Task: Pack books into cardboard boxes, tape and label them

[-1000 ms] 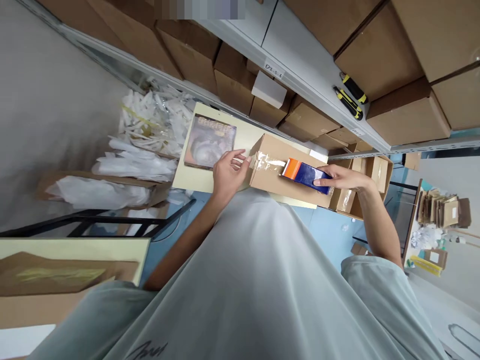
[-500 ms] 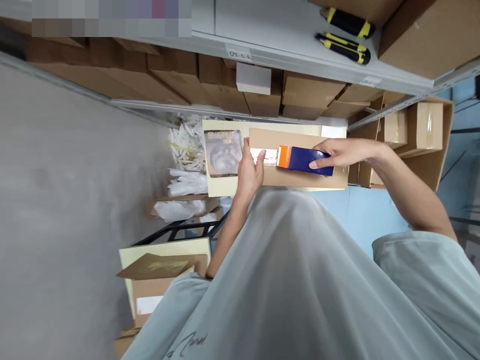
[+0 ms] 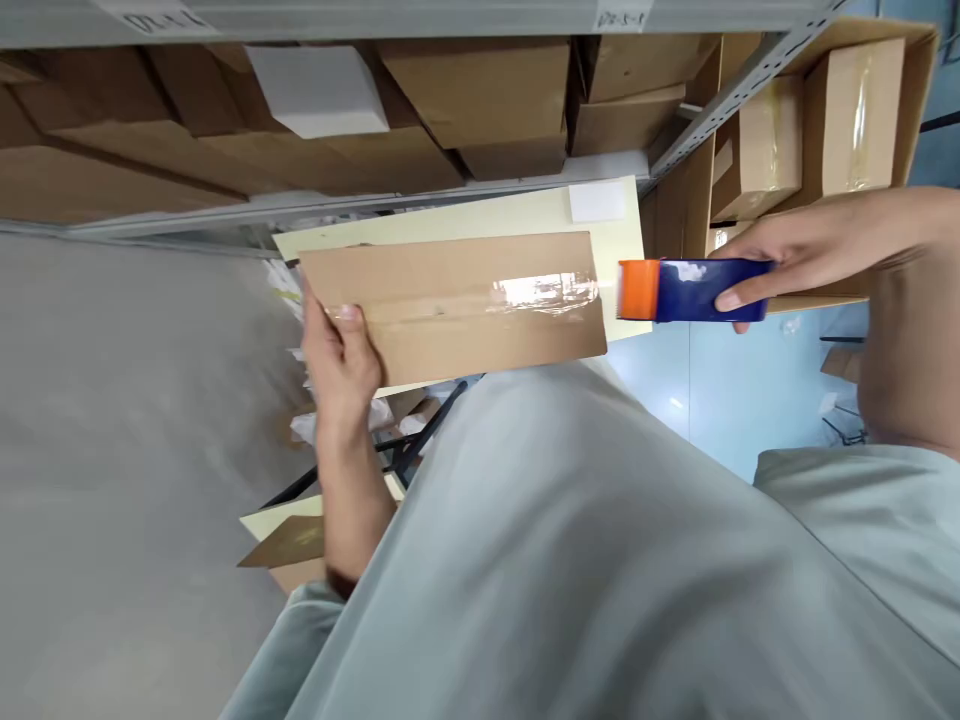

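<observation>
A long flat cardboard box (image 3: 450, 335) lies over the pale yellow board, with a shiny strip of clear packing tape (image 3: 544, 291) along its middle near the right end. My left hand (image 3: 341, 360) grips the box's left end, thumb on top and fingers hidden at its far side. Off the right end, my right hand (image 3: 757, 275) is wrapped round a dark blue and orange tape dispenser (image 3: 709, 290). The dispenser's orange head points left toward the box and a small gap separates them.
The pale yellow board (image 3: 517, 215) carries a white label (image 3: 598, 201). Behind it runs a grey metal shelf (image 3: 420, 20) with brown cartons (image 3: 480, 90) and a white box (image 3: 319, 90) below. An open carton holding smaller boxes (image 3: 862, 120) stands at right; a grey wall (image 3: 135, 450) is on the left.
My left hand has moved left to the box's end. My right hand has drawn the tape dispenser right, off the box. The view has shifted nearer, and the cutters on the shelf are out of sight.
</observation>
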`<state>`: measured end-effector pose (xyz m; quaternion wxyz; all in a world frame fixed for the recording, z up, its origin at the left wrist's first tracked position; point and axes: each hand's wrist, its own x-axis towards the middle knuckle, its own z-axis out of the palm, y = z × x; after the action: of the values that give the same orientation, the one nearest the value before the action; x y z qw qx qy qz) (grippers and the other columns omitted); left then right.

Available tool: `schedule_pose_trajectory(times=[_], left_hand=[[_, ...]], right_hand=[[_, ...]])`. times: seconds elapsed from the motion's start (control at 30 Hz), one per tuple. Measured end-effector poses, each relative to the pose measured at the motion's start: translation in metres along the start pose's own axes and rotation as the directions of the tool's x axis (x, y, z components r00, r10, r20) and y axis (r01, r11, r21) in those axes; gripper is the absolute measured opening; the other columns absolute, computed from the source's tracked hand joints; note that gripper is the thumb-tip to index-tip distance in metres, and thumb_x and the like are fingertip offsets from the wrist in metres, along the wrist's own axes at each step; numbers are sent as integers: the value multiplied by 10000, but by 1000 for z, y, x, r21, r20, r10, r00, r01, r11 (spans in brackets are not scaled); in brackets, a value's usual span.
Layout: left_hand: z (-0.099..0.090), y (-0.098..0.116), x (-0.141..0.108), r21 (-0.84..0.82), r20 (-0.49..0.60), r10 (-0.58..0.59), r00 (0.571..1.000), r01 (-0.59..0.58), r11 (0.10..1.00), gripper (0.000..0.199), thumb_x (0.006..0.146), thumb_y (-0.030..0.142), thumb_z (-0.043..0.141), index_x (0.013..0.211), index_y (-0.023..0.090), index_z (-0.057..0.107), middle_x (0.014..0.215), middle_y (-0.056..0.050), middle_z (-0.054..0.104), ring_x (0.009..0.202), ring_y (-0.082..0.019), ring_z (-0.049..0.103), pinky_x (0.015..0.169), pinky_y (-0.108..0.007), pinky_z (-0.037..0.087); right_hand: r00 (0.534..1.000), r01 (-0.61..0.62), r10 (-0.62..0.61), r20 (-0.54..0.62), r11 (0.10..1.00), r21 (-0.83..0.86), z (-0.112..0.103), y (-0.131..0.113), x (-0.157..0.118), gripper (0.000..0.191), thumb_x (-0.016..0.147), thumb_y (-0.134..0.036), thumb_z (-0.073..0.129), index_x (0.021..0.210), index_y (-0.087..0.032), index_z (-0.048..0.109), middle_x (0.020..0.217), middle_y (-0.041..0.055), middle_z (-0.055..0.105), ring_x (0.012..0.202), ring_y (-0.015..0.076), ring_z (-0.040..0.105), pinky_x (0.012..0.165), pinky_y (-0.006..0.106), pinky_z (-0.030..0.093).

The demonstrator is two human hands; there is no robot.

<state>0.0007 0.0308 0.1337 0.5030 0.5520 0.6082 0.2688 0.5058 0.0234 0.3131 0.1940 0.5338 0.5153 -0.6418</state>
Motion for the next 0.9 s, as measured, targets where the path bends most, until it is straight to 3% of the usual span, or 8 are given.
schedule_pose_trajectory(times=[0.13,0.4,0.63,0.73,0.77,0.8,0.87,0.9], left_hand=[[4,5,-2,227,-119,124,985,-95,969,647,1087,871,567,1452,348,679,1565,76,751,1495,-320,653,1380,-574,468],[12,9,-3,252,-143,88,986,-50,966,710,1049,926,577,1436,338,673,1623,88,720,1550,-289,615,1421,-508,440],[4,-21,8,360,-122,194,973,-139,923,1077,989,1046,442,1478,102,614,1596,-160,714,1470,-298,679,1326,-536,489],[5,-23,10,357,-135,164,977,-106,928,1126,943,1087,444,1479,111,608,1611,-146,705,1482,-293,665,1332,-538,481],[6,-22,10,351,-141,146,979,-89,932,1152,906,1115,454,1470,124,614,1603,-132,712,1483,-295,662,1335,-544,476],[7,-21,10,343,-156,130,979,-70,937,1175,868,1140,460,1453,135,623,1587,-118,722,1481,-298,660,1340,-551,468],[8,-20,8,328,-175,117,978,-54,943,1189,830,1161,468,1430,148,637,1561,-101,735,1473,-304,664,1347,-558,457],[9,-20,8,323,-172,125,977,-64,944,1174,843,1150,471,1433,149,639,1562,-101,736,1467,-305,671,1345,-559,458]], right_hand=[[998,-59,59,19,998,9,-11,44,2,315,894,-299,790,1010,-15,862,830,-39,843,771,31,794,703,127,513],[987,97,-85,137,991,-88,-29,77,58,520,973,-347,695,1297,44,810,1018,4,884,936,35,814,821,137,533],[939,312,-301,169,949,-45,-41,131,87,526,950,-548,782,1208,-98,872,1303,-15,897,927,48,871,753,127,610],[979,201,-178,-99,929,310,-24,180,102,571,860,-624,695,893,-72,839,1149,-50,911,932,67,883,889,210,683],[944,228,-84,-319,864,448,-13,196,108,611,854,-659,624,794,-76,794,1084,-58,908,905,62,882,928,243,695],[864,273,15,-504,826,493,-1,210,116,660,862,-697,535,727,-87,748,1057,-58,905,889,53,882,952,256,699],[704,239,127,-698,884,402,19,229,131,748,870,-756,374,638,-106,663,1029,-44,900,891,48,882,947,246,689],[675,208,119,-729,916,343,25,234,137,772,882,-768,336,625,-107,642,1019,-37,898,895,48,881,920,228,678]])
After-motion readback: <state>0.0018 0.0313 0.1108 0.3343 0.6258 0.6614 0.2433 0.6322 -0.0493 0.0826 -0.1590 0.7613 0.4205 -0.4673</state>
